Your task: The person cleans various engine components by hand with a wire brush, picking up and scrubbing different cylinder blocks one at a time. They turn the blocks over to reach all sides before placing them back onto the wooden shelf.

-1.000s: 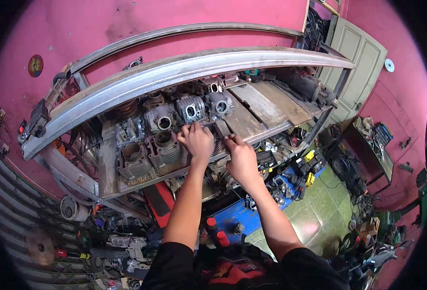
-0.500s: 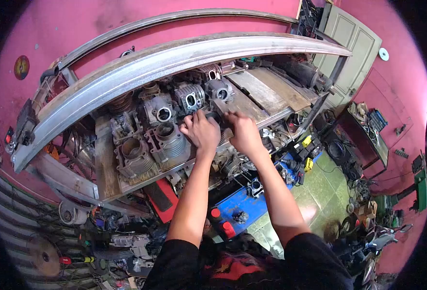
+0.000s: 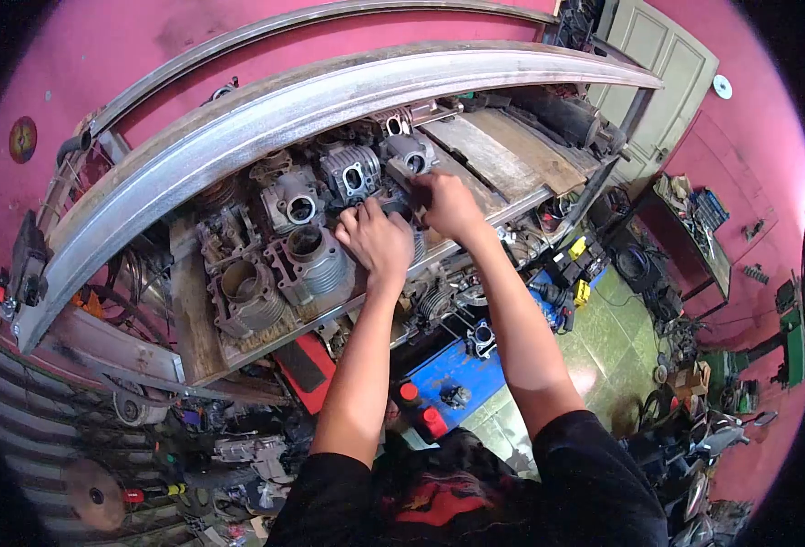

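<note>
Several metal engine parts stand in rows on a wooden shelf. My left hand, its fingers curled, is on a part largely hidden beneath it, just right of a finned cylinder. My right hand has its fingers bent together at the right side of that same spot, in front of a grey part with a round port. What the fingers hold is hidden. Behind my left hand sits a finned cylinder head. Another open-bored cylinder stands at the front left.
A metal rail runs above the shelf. Loose boards lie on its right part. Below are a blue bench with red-capped containers, a red case and piled parts. A cream door stands at the back right.
My right hand has moved up and slightly back, toward the grey ported part. My left hand stays near the same place. The view has shifted slightly.
</note>
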Demonstrator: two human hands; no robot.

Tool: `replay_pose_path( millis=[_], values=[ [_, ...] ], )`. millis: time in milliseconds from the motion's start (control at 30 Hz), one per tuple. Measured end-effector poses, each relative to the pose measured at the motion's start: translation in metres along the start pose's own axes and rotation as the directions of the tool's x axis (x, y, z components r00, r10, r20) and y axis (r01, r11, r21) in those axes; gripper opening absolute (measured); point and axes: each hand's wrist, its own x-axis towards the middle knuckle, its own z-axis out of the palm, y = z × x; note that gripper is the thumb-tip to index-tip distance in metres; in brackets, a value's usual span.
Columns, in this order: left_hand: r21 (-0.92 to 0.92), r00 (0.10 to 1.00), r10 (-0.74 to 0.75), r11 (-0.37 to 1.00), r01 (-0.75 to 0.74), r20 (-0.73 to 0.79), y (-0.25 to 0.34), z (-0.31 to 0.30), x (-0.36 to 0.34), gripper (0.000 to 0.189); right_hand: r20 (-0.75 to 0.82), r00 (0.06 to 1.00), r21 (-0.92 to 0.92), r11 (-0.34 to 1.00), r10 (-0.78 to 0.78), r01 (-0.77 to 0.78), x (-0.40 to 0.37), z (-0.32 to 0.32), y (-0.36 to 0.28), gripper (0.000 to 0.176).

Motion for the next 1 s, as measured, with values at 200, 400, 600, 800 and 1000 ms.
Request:
replay_pose_path(
  millis=[200, 400, 600, 800, 1000],
  values=[
    [0.073, 0.999, -0.045, 0.996, 0.046, -0.01, 0.004, 0.002, -0.001, 0.019, -0.166, 0.985, 0.055, 0.997, -0.046, 0.056, -0.109, -0.029, -0.031, 0.067],
    [0.03, 0.999, 0.04, 0.999, -0.039, -0.026, -0.004, 0.004, 0.0, 0.014, -0.121, 0.99, -0.053, 0.995, 0.075, -0.082, -0.091, -0.022, -0.042, 0.067],
    [-0.005, 1.0, 0.026, 1.0, -0.026, 0.004, 0.001, -0.002, 0.0, 0.016, -0.114, 0.99, 0.053, 0.996, 0.08, -0.074, -0.028, 0.002, -0.008, 0.065],
    [-0.019, 1.0, 0.023, 1.0, -0.023, -0.014, -0.002, 0.003, -0.002, 0.014, -0.221, 0.975, 0.093, 0.995, -0.006, 0.027, -0.127, -0.014, -0.028, 0.071],
    [0.011, 1.0, 0.012, 1.0, -0.012, 0.028, -0.003, -0.001, -0.001, 0.014, -0.219, 0.974, -0.074, 0.997, -0.05, 0.034, -0.155, -0.009, -0.052, 0.075]
  ],
)
